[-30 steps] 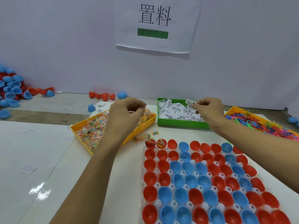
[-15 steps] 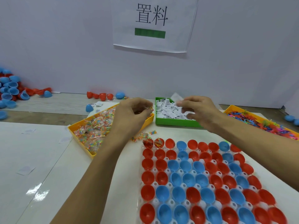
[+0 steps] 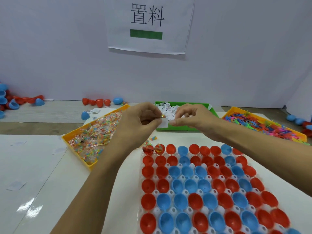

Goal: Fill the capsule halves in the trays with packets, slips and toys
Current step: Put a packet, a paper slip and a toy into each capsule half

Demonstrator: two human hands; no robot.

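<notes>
A white tray [image 3: 170,192] of red and blue capsule halves [image 3: 179,201] fills the lower right; the two far-left halves of its back row hold packets. My left hand [image 3: 140,119] pinches a small candy packet [image 3: 163,116] at its fingertips. My right hand [image 3: 190,116] pinches a white paper slip [image 3: 164,123] that meets the left fingertips. Both hands hover in front of the green box of slips [image 3: 184,127], above the tray's far edge. The yellow tray of candy packets [image 3: 94,137] lies at the left, the yellow tray of colourful toys [image 3: 265,125] at the right.
Loose red and blue capsule halves [image 3: 97,102] lie along the wall and pile up at the far left [image 3: 8,102] and far right [image 3: 298,120]. Stray slips [image 3: 16,185] lie on the white table. A paper sign [image 3: 146,24] hangs on the wall.
My right hand left the green box with a slip and moved left to meet my left hand, which shifted slightly right with its packet.
</notes>
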